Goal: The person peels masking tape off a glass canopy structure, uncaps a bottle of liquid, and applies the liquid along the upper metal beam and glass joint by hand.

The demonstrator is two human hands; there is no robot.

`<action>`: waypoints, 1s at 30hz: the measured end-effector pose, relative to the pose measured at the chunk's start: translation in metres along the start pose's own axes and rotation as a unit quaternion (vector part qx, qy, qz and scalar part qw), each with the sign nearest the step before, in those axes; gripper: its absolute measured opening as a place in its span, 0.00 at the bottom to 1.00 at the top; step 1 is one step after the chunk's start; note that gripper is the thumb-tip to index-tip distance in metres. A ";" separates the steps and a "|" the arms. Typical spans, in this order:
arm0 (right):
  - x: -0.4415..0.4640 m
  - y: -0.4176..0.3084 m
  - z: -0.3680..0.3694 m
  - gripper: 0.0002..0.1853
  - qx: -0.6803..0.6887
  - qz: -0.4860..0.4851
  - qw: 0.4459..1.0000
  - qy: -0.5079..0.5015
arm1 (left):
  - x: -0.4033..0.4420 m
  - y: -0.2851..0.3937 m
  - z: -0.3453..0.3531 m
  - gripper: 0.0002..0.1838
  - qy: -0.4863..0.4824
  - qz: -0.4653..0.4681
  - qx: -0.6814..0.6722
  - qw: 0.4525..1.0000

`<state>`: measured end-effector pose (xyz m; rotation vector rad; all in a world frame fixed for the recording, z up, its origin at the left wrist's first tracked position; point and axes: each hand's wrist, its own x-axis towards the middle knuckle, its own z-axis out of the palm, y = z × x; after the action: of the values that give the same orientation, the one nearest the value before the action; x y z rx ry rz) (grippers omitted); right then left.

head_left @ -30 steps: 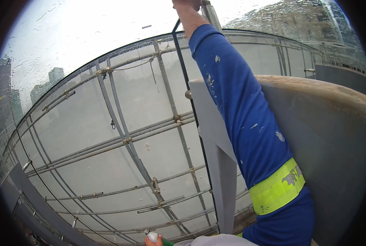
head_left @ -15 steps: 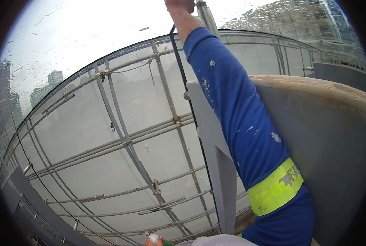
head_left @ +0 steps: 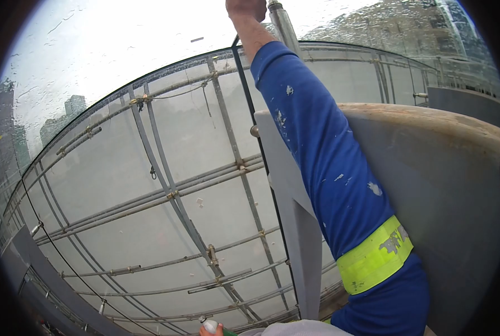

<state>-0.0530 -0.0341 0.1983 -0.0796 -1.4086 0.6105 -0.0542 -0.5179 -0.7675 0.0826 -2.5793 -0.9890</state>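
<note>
My right arm, in a blue paint-spotted sleeve with a yellow-green band, reaches up past a grey panel. At the top edge my right hand [head_left: 246, 8] is partly cut off. It looks closed, but whatever is in it lies out of frame. Just right of it stands a shiny metal tube [head_left: 284, 26]. Low in the view, the fingertips of my left hand [head_left: 219, 329] are closed around a bottle [head_left: 209, 324] with a rounded white top and a grey tip. A bit of green shows beside those fingers; the rest is hidden below the frame.
Wet glass [head_left: 166, 33] fills the upper view, with buildings behind it. Metal scaffold poles [head_left: 174, 194] cross pale sheeting beyond. A grey panel [head_left: 424, 185] with a worn top edge rises at right. Lower left, a thin cable [head_left: 65, 255] runs past a grey structure [head_left: 23, 252].
Almost nothing differs. The right sleeve has shifted very slightly, and both hands keep their places.
</note>
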 end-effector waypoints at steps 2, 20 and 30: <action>-0.001 -0.002 -0.002 0.29 0.188 0.051 0.979 -0.060 | -0.001 0.002 0.000 0.31 0.000 -0.003 -0.004 1.000; -0.152 0.009 0.026 0.20 0.340 -0.032 0.936 -0.088 | -0.004 0.094 0.002 0.37 0.010 0.007 -0.130 0.991; -0.493 0.111 -0.093 0.12 0.184 0.064 0.896 -0.398 | -0.015 0.169 0.057 0.30 -0.094 0.151 -0.270 0.946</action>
<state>-0.0225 -0.1310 -0.3058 0.4327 -2.0533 1.0845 -0.0478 -0.3518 -0.7001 -0.5583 -2.2794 -1.5902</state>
